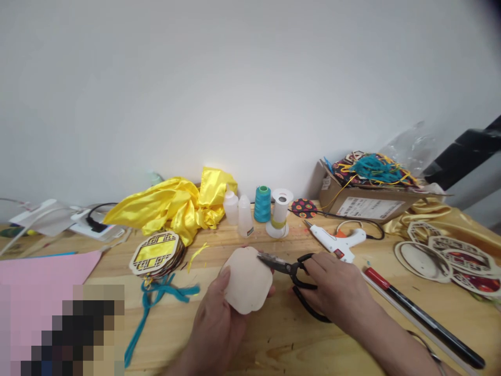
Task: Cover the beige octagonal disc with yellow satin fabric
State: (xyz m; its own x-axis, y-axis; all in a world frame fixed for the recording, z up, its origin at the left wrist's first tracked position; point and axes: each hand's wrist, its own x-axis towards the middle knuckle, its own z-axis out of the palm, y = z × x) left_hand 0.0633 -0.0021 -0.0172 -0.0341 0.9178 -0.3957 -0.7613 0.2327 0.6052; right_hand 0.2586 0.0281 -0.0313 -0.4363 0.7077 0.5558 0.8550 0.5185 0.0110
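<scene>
My left hand holds a pale, lobed flat piece just above the wooden table, thumb on its left edge. My right hand grips the black handles of a pair of scissors. The scissor blades point left and touch the piece's upper right edge. Left of my hands lies a stack of round wooden lattice frames with yellow fabric and a teal cord.
Yellow satin cloth, two small white bottles, a teal thread spool and a white spool stand behind. A white glue gun, a cardboard box, more lattice frames and a red-capped marker lie right. Pink paper lies left.
</scene>
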